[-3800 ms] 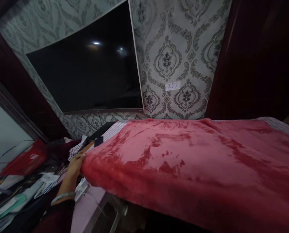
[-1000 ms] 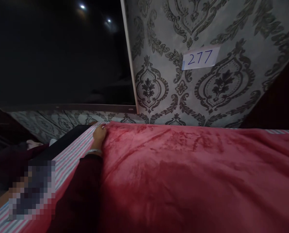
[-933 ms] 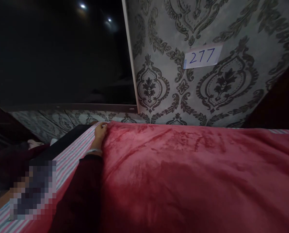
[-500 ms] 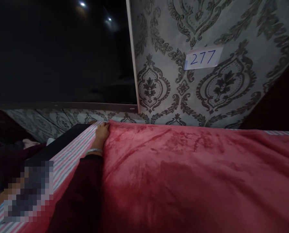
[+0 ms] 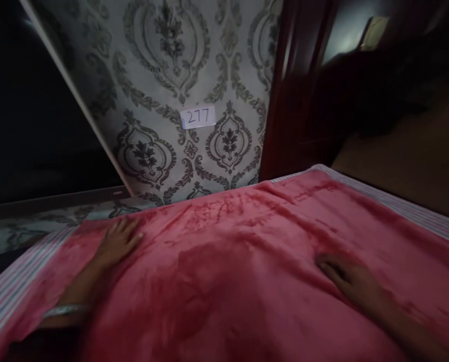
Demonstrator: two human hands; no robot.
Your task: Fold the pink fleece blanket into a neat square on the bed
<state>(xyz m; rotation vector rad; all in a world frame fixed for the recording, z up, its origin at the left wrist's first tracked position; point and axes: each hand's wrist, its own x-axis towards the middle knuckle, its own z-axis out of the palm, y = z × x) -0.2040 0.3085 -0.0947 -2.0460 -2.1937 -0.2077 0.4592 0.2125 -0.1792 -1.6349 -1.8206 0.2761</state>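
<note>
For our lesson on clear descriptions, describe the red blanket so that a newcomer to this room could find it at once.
Start at the patterned wall with the paper reading 277. Below it spreads the red blanket, lying beneath the left hand and right hand. Plush red with darker blotches sets it apart from the striped cloth showing along its sides.

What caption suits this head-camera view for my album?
Left hand spread, right hand loosely curled, at a red plush blanket over striped cloth, by damask wallpaper with a "277" label.
</note>
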